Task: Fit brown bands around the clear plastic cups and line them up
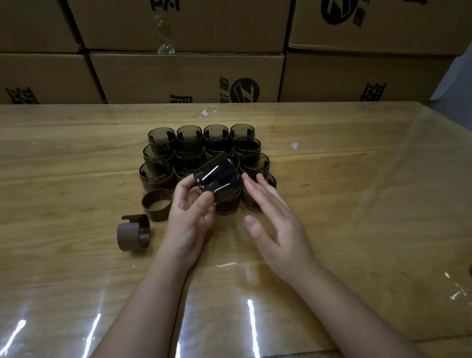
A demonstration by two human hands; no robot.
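The cup [217, 179] is hanging tilted in the air, just above the near edge of the block of banded cups [201, 145]; the left hand [190, 216] is gripping it between thumb and curled fingers, while the right hand [274, 212] is hovering just beside it, fingers straight and loose, holding nothing. By my reading, this cup is being fitted or checked; the next move is calling for standing it upright in the unfinished near row, mouth up, touching its neighbours. Left of the hands, the upright band [157, 205] and the tipped band [134, 236] are waiting on the table [351, 173]. Whether the held cup is already wearing a band is hard to make out, glare and dark plastic hiding it; the nearest cups are lying partly behind the hands; the cardboard boxes [187, 75] are running off the frame.
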